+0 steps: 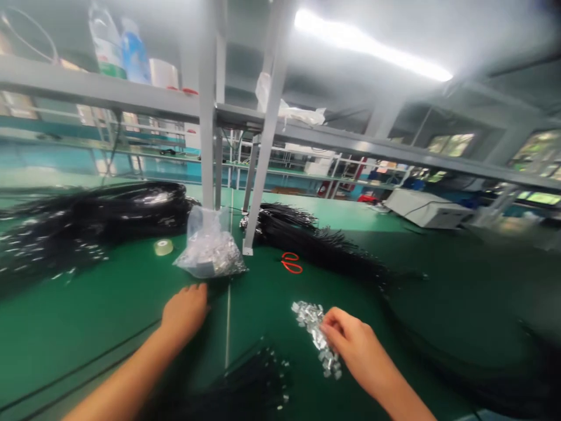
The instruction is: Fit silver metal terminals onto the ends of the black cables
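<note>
My right hand [357,345] is at the edge of a loose heap of small shiny metal pieces [310,318] on the green tabletop. Its thumb and forefinger are pinched together on a metal piece, mostly covered by the fingers. My left hand [186,310] is low over the table, just in front of a clear plastic bag [213,251] filled with similar bits. Its fingers curl away from view, so what they hold is hidden. Two thin black cables [87,365] run toward the left wrist. Between my forearms lies a bundle of black cables [245,380] with shiny tips.
Thick black cable bundles lie at the left [131,204] and beyond the heap [324,245]. A tape roll [163,247] and red-handled scissors [291,263] rest on the table. Grey shelf posts [258,152] rise behind the bag. A white machine [429,209] stands at the back right.
</note>
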The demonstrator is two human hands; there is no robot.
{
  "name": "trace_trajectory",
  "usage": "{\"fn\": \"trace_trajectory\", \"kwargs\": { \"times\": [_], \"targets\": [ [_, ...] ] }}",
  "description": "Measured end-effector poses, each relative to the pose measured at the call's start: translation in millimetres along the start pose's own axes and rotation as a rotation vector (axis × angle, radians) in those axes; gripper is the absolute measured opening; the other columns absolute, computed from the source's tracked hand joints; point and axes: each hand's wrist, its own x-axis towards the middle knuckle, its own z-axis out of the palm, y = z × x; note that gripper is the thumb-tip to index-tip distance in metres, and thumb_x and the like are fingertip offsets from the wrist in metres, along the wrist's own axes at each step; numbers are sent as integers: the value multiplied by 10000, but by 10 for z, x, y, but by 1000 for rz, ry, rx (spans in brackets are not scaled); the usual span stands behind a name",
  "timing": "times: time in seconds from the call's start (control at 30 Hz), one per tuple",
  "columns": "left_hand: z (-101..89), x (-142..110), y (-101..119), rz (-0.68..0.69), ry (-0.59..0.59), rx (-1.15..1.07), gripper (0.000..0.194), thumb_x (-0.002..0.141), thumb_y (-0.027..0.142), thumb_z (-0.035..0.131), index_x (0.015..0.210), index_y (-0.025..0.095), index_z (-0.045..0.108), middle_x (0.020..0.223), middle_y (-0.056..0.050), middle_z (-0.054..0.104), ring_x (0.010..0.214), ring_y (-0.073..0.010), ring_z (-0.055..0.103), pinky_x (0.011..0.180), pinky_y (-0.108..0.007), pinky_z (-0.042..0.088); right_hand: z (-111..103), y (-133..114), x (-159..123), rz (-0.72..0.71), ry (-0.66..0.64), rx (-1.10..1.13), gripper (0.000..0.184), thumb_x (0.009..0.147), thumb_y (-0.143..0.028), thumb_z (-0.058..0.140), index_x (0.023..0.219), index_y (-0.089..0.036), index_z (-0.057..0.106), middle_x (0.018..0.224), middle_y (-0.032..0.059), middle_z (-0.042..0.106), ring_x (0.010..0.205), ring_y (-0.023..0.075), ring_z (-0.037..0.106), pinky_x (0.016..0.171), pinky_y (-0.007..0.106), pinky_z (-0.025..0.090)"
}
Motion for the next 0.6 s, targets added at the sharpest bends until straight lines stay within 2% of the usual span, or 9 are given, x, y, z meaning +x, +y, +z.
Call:
{"fn": "trace_trajectory", "kwargs": {
  "times": [0.1, 0.2, 0.3, 0.43, 0.53, 0.6],
  "targets": [
    [96, 122, 66, -3, -43, -92, 194, 907, 307, 547, 980, 138, 607, 972, -39, 641, 879, -193, 620, 798, -393, 494, 137, 73, 81, -39, -4, -84, 165, 801, -174, 461, 676, -225, 557, 614, -25, 614, 588, 150, 557, 537, 239, 352],
    [28, 77, 109, 22, -97, -231, 119, 884, 230, 517, 967, 178, 583, 842, -15, 665, 749, -167, 636, 662, -286, 479, 332, 95, 183, -101, 13, -162, 178, 769, -94, 477, 703, -219, 584, 741, 3, 638, 704, 172, 567, 624, 262, 355],
    [-126, -91, 183, 78, -94, -371, 149, 848, 234, 488, 979, 223, 559, 843, 2, 687, 767, -174, 643, 624, -230, 434, 476, 111, 284, -162, 24, -221, 209, 745, -43, 493, 716, -212, 612, 801, 37, 646, 814, 219, 556, 720, 318, 335],
    [-283, -375, 336, 130, -58, -480, 148, 859, 280, 464, 955, 248, 571, 911, 10, 697, 839, -175, 638, 687, -222, 420, 558, 153, 375, -215, 18, -219, 237, 729, -5, 477, 686, -193, 614, 800, 72, 634, 825, 247, 538, 733, 351, 327],
    [-306, -586, 467, 157, -24, -535, 154, 854, 225, 459, 946, 266, 576, 925, 24, 693, 855, -167, 637, 720, -224, 420, 531, 144, 369, -210, 36, -139, 225, 766, -36, 452, 685, -181, 603, 780, 83, 618, 791, 246, 537, 736, 367, 350],
    [-282, -718, 553, 190, 31, -578, 199, 854, 182, 442, 972, 276, 571, 944, 27, 686, 853, -154, 639, 734, -218, 433, 476, 82, 308, -188, 55, -67, 213, 834, -107, 418, 774, -182, 608, 785, 70, 614, 744, 220, 546, 704, 345, 387]
  ]
}}
